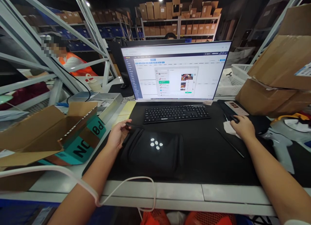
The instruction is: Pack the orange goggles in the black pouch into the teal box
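Note:
My left hand (118, 134) is closed around a thin dark flat object (126, 134), probably a phone seen edge-on; its kind is hard to make out. Right beside it on the black desk mat (199, 163) lies a black folded pouch-like item (155, 157) with several white dots. My right hand (243, 126) rests on a black computer mouse (234, 119), fingers curled over it. Under that hand is a crumpled white tissue (228, 128). A thin black pen-like stick (229, 142) lies to its left. The black keyboard (176, 113) stands between my hands, below the lit monitor (175, 73).
An open cardboard box (80, 137) stands at the left, with a pale cable (60, 169) crossing in front. Brown boxes (279, 63) are stacked at the right, near a grey handheld scanner (279, 144). A phone (236, 107) lies behind the mouse. A person in orange (80, 66) sits beyond.

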Tool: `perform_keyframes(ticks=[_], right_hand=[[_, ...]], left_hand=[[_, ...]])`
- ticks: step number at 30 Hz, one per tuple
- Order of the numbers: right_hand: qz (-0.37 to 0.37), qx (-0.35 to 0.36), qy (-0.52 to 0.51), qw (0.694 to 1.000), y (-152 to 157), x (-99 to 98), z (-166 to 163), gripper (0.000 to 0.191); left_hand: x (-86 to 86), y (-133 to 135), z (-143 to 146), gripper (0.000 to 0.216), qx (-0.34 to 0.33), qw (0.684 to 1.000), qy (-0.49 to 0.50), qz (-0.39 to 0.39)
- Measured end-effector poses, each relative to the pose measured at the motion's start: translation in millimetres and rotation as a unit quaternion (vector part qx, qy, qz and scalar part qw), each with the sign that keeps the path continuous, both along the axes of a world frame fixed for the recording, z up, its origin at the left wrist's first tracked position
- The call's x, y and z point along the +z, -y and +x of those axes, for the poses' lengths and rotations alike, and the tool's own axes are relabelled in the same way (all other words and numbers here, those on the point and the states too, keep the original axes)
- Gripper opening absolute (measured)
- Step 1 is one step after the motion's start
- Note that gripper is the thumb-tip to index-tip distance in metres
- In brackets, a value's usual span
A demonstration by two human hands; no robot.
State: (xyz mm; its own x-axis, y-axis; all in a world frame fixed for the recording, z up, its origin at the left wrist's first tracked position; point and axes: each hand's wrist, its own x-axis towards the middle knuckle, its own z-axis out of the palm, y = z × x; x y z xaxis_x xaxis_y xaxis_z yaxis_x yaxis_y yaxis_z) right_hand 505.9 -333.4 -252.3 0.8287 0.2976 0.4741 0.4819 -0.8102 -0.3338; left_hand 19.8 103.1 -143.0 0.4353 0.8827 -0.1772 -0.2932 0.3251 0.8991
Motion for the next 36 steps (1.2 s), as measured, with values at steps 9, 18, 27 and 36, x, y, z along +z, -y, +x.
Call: perform_keyframes(ticks=[9, 18, 27, 36], right_hand=[[-0.006, 0.004, 0.007, 1.0, 2, -3.0, 4, 0.048], [-0.005, -0.005, -0.006, 1.0, 1, -1.4, 3, 0.049], [0.011, 0.03, 0.02, 0.999, 1, -9.4, 13, 0.051], [0.004, 0.037, 0.02, 0.999, 2, -10.3, 13, 0.052]], left_hand=[[1.9, -1, -2, 0.028, 0.007, 1.0, -0.01, -0.012], [-1.0, -2, 0, 0.022, 0.006, 1.0, 0.009, -0.003], [0.2, -1, 2, 0.024, -0.013, 0.997, 0.068, 0.045], [-4.2, -2, 1, 0.03, -0.022, 0.995, 0.075, 0.06]])
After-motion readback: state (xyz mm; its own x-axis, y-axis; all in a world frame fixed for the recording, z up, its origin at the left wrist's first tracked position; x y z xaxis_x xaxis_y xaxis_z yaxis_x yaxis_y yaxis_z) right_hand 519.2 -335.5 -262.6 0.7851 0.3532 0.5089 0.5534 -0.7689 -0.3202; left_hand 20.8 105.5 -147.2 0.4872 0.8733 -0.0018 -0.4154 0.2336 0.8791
